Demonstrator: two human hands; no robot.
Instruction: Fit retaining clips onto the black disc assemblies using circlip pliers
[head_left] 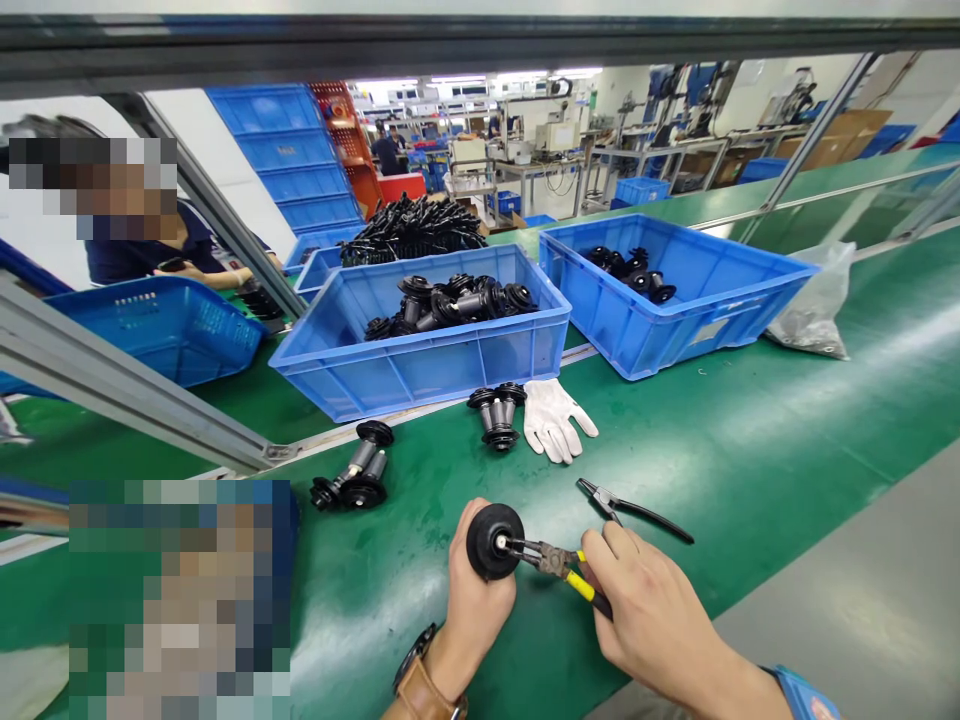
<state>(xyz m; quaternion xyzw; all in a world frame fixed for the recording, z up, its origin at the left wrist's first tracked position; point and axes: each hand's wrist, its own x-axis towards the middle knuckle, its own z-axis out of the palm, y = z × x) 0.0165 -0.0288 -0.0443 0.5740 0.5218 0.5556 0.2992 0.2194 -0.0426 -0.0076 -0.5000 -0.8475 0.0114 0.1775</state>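
My left hand (478, 595) grips a black roller (487, 530) from below, its round end facing up toward me with a pale shaft tip at the centre. In my right hand (652, 600) is a pair of circlip pliers (559, 562) with yellow and black handles. Their thin tips reach the shaft tip; whether a ring sits between them is too small to tell. Beyond my right hand lies a second pair of pliers (637, 508) with black handles. Several similar rollers (499, 415) stand together beside a white glove (556, 420).
More rollers (358, 470) lie on the green bench (420, 470) at left. Two blue bins (420, 372) (675, 335) holding rollers stand behind, with a clear plastic bag (817, 300) at right. A metal post (135, 390) slants at left. A co-worker (135, 240) sits across the bench.
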